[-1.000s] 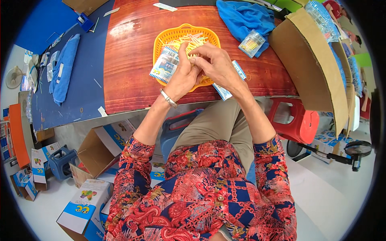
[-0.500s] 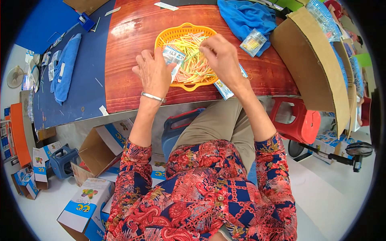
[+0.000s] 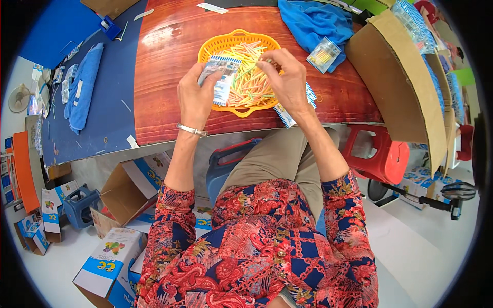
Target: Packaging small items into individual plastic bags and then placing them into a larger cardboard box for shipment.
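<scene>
A yellow plastic basket full of thin pastel sticks, in yellow, pink and green, stands on the red-brown table. My left hand, with a bracelet at its wrist, holds a small clear packet with blue-and-white print over the basket's left side. Over the right side, my right hand has its thumb and fingers curled together; what is between them, if anything, is hidden. Partly covered by that wrist, another printed packet lies by the table's front edge.
A blue cloth lies at the back right, with a stick-filled packet on it. A tall cardboard box stands at the right. A folded blue towel lies on the dark left table part. A red stool stands below.
My left hand has turned, bringing the packet more upright and into fuller view. My right hand has shifted slightly to the right and down, its fingers staying curled.
</scene>
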Tool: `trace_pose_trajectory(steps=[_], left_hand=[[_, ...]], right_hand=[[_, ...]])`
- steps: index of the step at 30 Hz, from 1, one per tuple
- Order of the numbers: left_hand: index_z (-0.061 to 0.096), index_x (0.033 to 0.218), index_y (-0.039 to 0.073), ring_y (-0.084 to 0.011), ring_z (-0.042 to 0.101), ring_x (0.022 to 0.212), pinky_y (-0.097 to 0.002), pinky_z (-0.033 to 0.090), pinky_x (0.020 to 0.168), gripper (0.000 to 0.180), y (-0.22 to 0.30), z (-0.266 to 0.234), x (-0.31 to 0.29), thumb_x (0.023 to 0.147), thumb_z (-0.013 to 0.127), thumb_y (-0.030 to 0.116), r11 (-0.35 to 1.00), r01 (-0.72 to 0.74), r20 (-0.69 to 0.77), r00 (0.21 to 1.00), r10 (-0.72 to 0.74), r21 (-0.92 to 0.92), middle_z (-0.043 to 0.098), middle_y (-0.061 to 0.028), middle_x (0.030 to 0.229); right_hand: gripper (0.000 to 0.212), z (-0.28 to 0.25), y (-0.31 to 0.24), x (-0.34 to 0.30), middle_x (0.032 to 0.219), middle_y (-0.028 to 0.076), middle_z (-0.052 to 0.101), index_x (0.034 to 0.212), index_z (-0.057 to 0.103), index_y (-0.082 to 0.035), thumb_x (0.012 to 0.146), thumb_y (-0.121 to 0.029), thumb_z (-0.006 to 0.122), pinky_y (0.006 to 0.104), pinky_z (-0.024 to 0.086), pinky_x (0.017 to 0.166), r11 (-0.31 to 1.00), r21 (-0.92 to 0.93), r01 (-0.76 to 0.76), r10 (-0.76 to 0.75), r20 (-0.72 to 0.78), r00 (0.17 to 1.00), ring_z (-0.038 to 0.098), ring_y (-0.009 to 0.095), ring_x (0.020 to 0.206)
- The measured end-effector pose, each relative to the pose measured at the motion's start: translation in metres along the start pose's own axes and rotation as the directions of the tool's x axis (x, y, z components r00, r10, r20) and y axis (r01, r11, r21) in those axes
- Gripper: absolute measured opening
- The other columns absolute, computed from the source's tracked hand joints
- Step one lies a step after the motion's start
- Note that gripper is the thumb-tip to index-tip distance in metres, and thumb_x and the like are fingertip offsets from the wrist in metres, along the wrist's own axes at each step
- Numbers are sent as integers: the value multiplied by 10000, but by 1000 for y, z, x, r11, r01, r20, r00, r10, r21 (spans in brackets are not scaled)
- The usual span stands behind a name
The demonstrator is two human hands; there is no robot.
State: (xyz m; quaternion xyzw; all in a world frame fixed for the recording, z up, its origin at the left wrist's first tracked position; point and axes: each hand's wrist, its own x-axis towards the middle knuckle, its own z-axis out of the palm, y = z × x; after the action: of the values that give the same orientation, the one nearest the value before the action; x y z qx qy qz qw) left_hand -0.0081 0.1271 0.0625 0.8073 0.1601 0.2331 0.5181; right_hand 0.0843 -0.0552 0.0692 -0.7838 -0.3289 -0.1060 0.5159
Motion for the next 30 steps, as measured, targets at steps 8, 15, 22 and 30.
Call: trace_pose_trajectory(steps=[8, 15, 22, 30], left_hand=[[685, 960, -17, -88, 554, 600, -302, 443, 528, 196, -5, 8, -7, 930, 660, 175, 999, 32, 158, 987, -34, 21, 613, -128, 667], [680, 982, -23, -97, 518, 582, -306, 438, 535, 218, 8, 16, -13, 971, 607, 181, 999, 3, 254, 967, 10, -53, 583, -113, 647], [682, 1020, -31, -85, 528, 627, -296, 449, 557, 235, 8, 12, -12, 985, 594, 184, 995, 67, 307, 951, -41, -75, 603, -83, 679], [679, 1071, -46, -59, 546, 708, -252, 470, 607, 246, 8, 13, -10, 990, 596, 171, 979, 65, 331, 943, 3, -194, 641, -26, 762]], right_hand=[[129, -10, -18, 18, 862, 95, 638, 935, 664, 2, 821, 19, 722, 282, 504, 644, 996, -12, 91, -91, -281, 955, 631, 174, 721], [231, -5, -19, 16, 913, 110, 647, 952, 671, -7, 750, 71, 750, 315, 546, 687, 840, -215, 498, -532, -143, 835, 652, 217, 791], [234, -15, -29, 2, 927, 114, 658, 964, 674, 8, 750, 73, 741, 302, 540, 702, 926, 14, 377, -372, -133, 919, 655, 214, 823], [134, -25, -27, 1, 896, 47, 675, 974, 683, 16, 845, -11, 712, 228, 498, 698, 880, 453, -144, 132, 60, 989, 629, 111, 790]])
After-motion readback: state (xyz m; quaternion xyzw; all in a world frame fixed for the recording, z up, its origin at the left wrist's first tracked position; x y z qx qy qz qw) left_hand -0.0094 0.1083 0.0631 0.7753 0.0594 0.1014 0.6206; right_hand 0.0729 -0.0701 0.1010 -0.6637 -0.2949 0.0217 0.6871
